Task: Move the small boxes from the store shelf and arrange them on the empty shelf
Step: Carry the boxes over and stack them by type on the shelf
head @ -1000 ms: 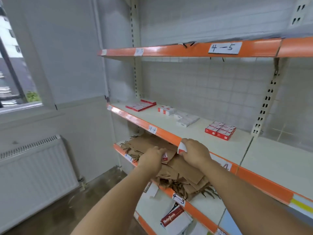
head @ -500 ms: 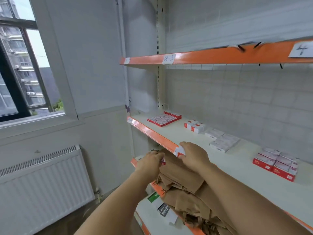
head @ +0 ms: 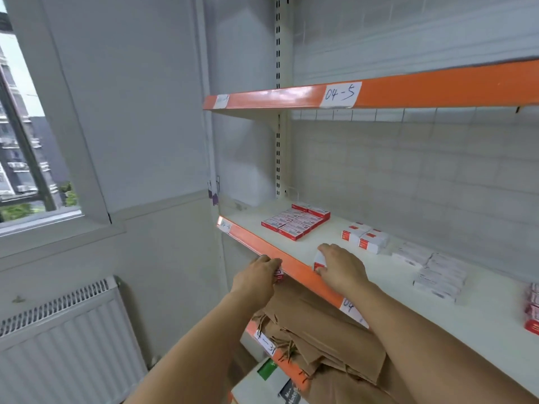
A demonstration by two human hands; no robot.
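Right hand [head: 339,268] sets a gripped small box [head: 318,261] on the shelf [head: 291,265]; left hand [head: 258,277] (pinching another box [head: 278,274]) waits below its lip.

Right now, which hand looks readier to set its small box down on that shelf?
The right hand: it is already over the white shelf with its small box. The left hand holds its box below the orange edge.
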